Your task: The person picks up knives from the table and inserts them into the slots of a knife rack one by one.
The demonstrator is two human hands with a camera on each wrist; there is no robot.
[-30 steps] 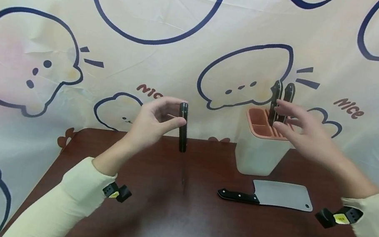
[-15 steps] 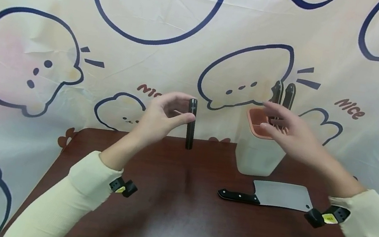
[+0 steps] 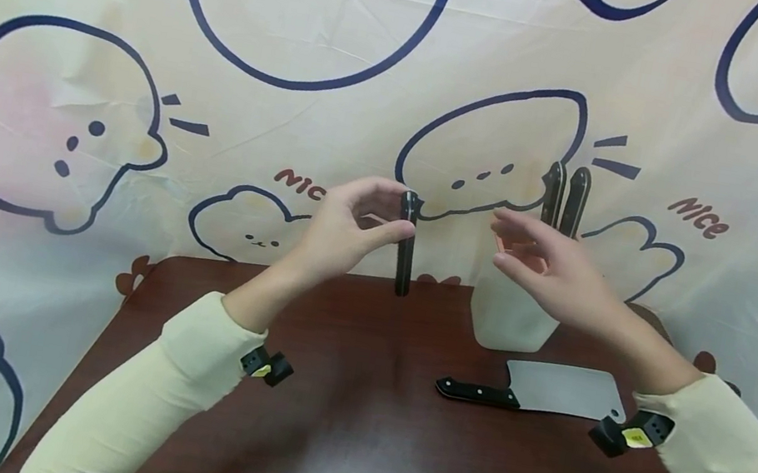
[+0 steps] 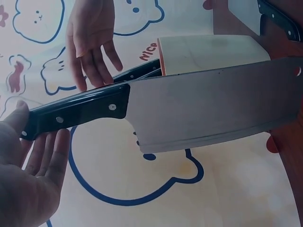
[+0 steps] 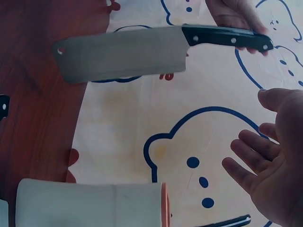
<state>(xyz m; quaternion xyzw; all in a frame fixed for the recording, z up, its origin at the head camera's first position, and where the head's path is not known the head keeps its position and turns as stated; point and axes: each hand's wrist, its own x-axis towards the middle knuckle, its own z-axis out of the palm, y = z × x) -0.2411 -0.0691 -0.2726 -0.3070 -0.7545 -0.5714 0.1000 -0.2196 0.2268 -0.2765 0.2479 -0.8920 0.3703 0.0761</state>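
Note:
My left hand [image 3: 354, 224] grips a cleaver [image 4: 208, 104] by the end of its black riveted handle [image 3: 405, 254], the blade hanging down above the table. From the head view the blade is almost edge-on and hard to make out; both wrist views show its broad face. My right hand [image 3: 556, 268] has its fingers apart and holds nothing. It hovers in front of the pale knife holder [image 3: 512, 319], hiding much of the orange top. Two black knife handles [image 3: 576, 199] stick up from that holder.
A second cleaver [image 3: 561, 389] lies flat on the dark brown table [image 3: 386, 458], in front of the holder, handle to the left. Behind the table hangs a cloth [image 3: 293, 120] printed with cartoon outlines.
The left hand has moved right and slightly up with the cleaver. My right hand has drawn left, away from the knife handles, with its fingers still apart.

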